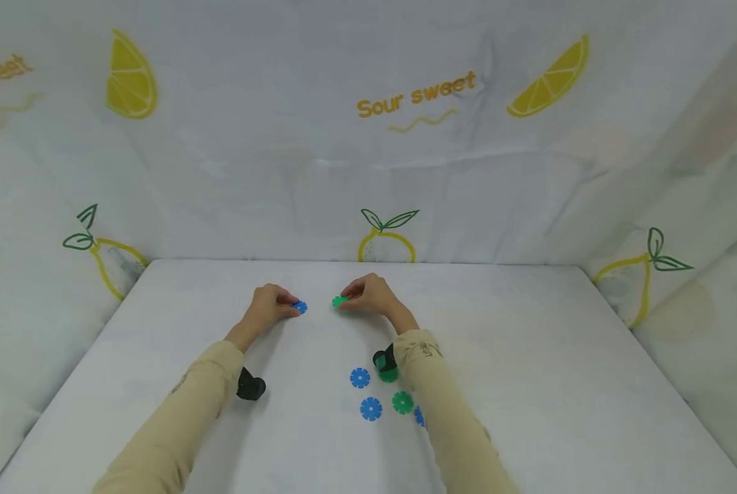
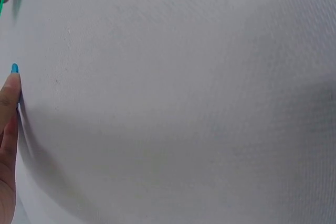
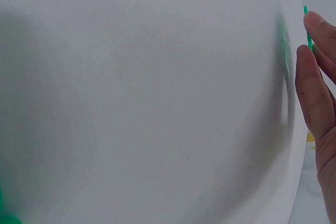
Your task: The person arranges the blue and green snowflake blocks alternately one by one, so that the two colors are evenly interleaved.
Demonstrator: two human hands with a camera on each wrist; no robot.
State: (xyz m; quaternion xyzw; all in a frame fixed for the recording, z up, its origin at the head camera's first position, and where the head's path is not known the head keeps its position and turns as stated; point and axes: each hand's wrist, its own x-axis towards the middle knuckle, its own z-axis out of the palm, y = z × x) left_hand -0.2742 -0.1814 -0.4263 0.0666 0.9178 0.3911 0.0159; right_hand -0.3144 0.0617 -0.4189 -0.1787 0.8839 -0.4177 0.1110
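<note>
Toward the back of the white table, my left hand [image 1: 265, 309] pinches a blue notched disc [image 1: 301, 307] between thumb and fingers. The disc's edge also pokes past the fingertips in the left wrist view. To its right, my right hand [image 1: 371, 296] pinches a green notched disc [image 1: 339, 302], its edge facing the blue one across a small gap. In the right wrist view this green disc [image 3: 308, 32] appears edge-on between thumb and finger, a little above the table surface.
Nearer me lie loose discs: two blue discs [image 1: 359, 378] [image 1: 371, 409], a green disc [image 1: 402, 403], another green disc [image 1: 388, 375] partly behind the black wrist camera [image 1: 383, 359], and a blue disc [image 1: 419, 416] half hidden by my right sleeve. A lemon-print curtain [image 1: 319, 165] hangs behind the table [image 1: 529, 384].
</note>
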